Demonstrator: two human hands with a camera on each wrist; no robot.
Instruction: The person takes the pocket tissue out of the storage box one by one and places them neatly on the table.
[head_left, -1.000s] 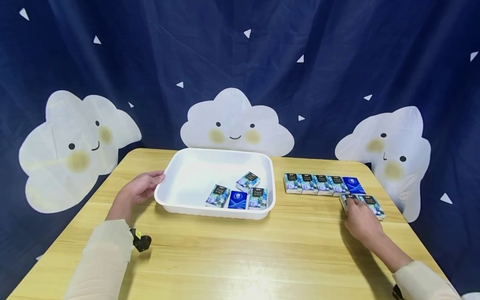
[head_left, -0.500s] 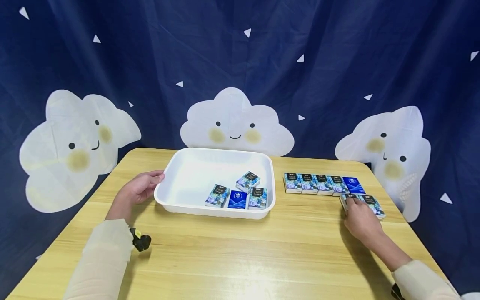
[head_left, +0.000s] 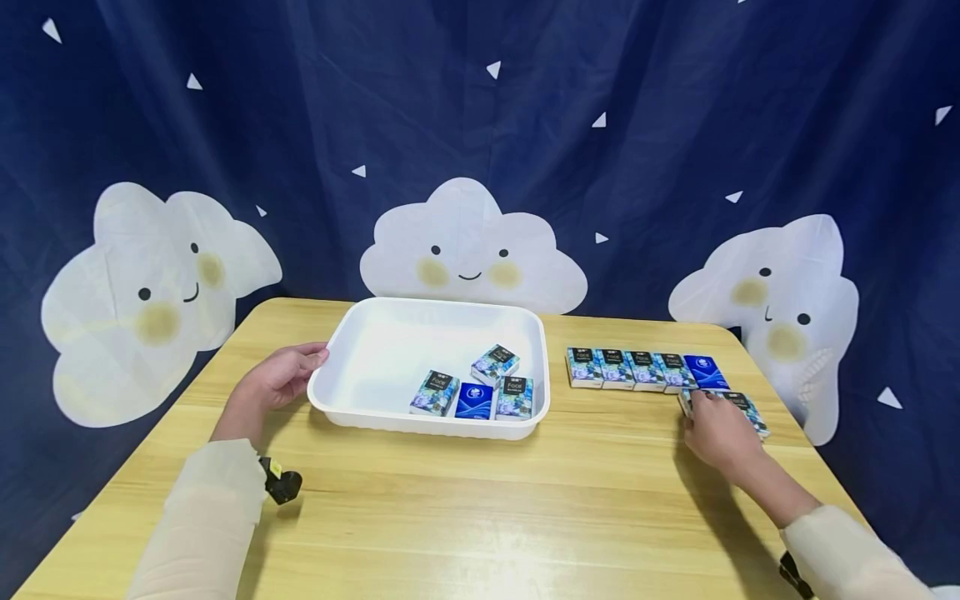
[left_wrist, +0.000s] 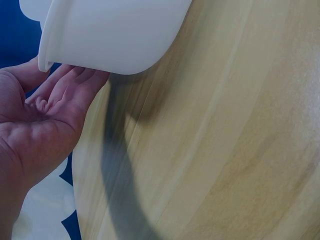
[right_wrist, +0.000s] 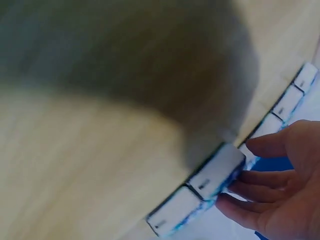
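Observation:
My left hand (head_left: pixel 281 377) holds the left rim of a white plastic tray (head_left: pixel 420 425), thumb at the lip and fingers under it along the outer wall. At the right, my right hand (head_left: pixel 723 433) pinches the left one of two floral tissue packs lying side by side. Its fingers cover much of that pack in the head view; in the right wrist view the tissue pack (right_wrist: pixel 217 172) shows its pale side between thumb and fingertips. The other floral tissue pack (head_left: pixel 742 407) lies against it. Several tissue packs lie in the tray's right half, including a blue one (head_left: pixel 475 402).
Behind the right hand a row of floral tissue packs (head_left: pixel 617 368) ends in a blue pack (head_left: pixel 705 372). All stand on a wooden table (head_left: pixel 450 508). A dark blue curtain (head_left: pixel 480 108) with smiling clouds hangs behind the table's far edge.
My right hand has shifted very slightly left over the tissue pack and covers more of the front pair. The left hand and the tray have stayed in place.

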